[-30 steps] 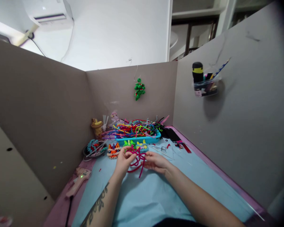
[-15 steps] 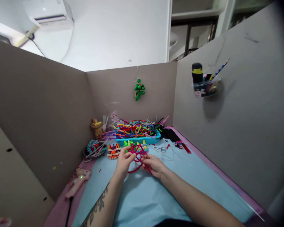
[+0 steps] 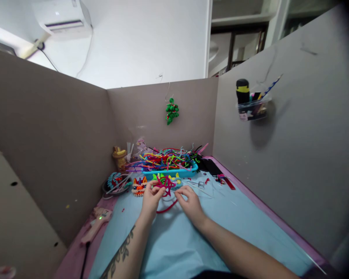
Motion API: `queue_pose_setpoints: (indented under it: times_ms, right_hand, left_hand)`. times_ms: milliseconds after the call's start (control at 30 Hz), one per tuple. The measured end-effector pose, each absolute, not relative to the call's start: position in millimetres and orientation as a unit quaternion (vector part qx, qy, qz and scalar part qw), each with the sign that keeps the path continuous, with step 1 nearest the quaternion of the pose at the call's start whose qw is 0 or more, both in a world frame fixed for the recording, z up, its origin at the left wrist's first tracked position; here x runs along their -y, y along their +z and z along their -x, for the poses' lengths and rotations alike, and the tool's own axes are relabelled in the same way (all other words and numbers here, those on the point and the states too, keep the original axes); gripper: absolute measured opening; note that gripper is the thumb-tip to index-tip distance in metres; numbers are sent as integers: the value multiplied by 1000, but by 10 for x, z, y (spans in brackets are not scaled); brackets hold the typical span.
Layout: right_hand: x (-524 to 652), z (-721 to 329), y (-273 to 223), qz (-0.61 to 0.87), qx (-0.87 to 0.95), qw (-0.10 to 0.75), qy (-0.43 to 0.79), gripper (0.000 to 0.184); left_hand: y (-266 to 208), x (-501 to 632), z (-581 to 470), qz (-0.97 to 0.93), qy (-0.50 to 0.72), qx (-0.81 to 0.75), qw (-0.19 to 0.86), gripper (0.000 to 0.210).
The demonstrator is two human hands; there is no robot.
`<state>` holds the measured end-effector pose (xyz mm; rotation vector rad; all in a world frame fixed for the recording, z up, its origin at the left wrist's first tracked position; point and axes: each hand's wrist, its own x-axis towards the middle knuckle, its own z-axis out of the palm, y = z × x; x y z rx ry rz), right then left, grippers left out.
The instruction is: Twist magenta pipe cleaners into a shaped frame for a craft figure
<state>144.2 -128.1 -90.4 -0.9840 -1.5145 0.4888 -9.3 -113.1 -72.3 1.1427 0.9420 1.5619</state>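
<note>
My left hand (image 3: pixel 152 197) is closed on a magenta pipe cleaner (image 3: pixel 168 184) bent into a star-like lattice, pinching its left side between thumb and fingers. A loose length of the same pipe cleaner curves below the lattice and up toward my right hand (image 3: pixel 189 203). The fingertips of that hand are pinched together at the strand's end, just right of the star; the exact contact is partly hidden. Right behind my hands stand small pipe cleaner figures: an orange one (image 3: pixel 139 187), plus green and yellow-blue ones partly covered by the star.
A blue tray (image 3: pixel 170 174) heaped with coloured pipe cleaners stands at the back. Scissors (image 3: pixel 200 185) lie to the right, a dark bowl (image 3: pixel 116 188) to the left. A pink glue gun (image 3: pixel 97 226) with a lit green light rests at the left edge. Grey partitions enclose the table.
My right hand has shifted its grip from the star's right side to the loose strand. The star has turned and moved slightly left in my left hand.
</note>
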Motion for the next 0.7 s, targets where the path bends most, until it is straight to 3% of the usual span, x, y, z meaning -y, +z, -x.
queue_pose_setpoints:
  times_ms: [100, 233, 500, 700]
  right_hand:
    - [1325, -1475, -862, 405, 675, 609, 100, 10]
    - [1337, -1471, -849, 375, 697, 609, 51, 11]
    - [1318, -1451, -847, 365, 700, 612, 49, 7]
    - [1254, -1557, -873, 425, 610, 661, 104, 10]
  left_hand:
    - [-720, 1153, 64, -471, 632, -383, 482, 42]
    - [-740, 1183, 25, -476, 617, -370, 505, 42]
    - [-818, 1190, -4, -505, 581, -346, 536, 44]
    - [-808, 1136, 54, -470, 611, -350, 533, 43]
